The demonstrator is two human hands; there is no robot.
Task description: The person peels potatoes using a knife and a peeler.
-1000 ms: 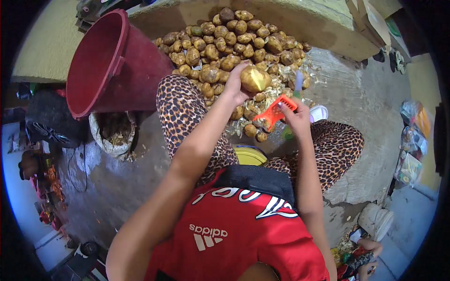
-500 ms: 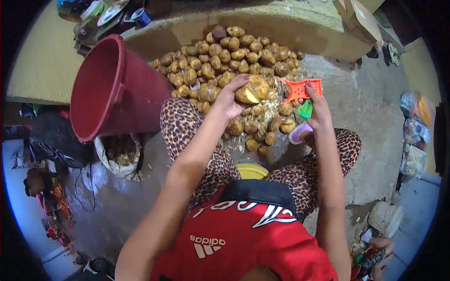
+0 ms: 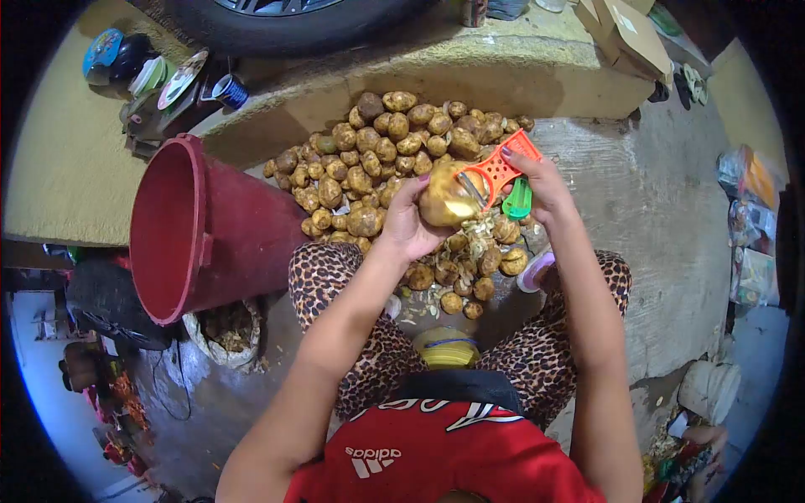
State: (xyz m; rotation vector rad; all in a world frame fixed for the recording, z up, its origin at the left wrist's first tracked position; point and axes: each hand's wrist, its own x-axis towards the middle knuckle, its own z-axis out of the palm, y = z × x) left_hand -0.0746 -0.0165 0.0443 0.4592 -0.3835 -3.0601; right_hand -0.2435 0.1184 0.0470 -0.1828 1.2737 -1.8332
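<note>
My left hand (image 3: pixel 412 225) holds a large brown potato (image 3: pixel 446 199) with a pale peeled patch on its lower side. An orange peeler (image 3: pixel 501 172) is in my right hand (image 3: pixel 541 189), its metal blade lying against the potato's right side. A green plastic piece (image 3: pixel 517 199) shows just under the peeler, by my right fingers. Beyond and around both hands lies a pile of unpeeled potatoes (image 3: pixel 369 159), with pale peelings (image 3: pixel 476 239) below the held potato.
A red bucket (image 3: pixel 220 230) lies tilted at the left, above a white sack (image 3: pixel 226 335) of scraps. A tire (image 3: pixel 293 25) is beyond the ledge (image 3: pixel 537 80). Plastic bags (image 3: pixel 755 226) are at the right. Part of another person (image 3: pixel 700 440) shows at lower right.
The view has tilted up, bringing the tire into sight. My right hand has moved left from beside the pile, bringing the peeler blade onto the potato. The potato remains in my left hand.
</note>
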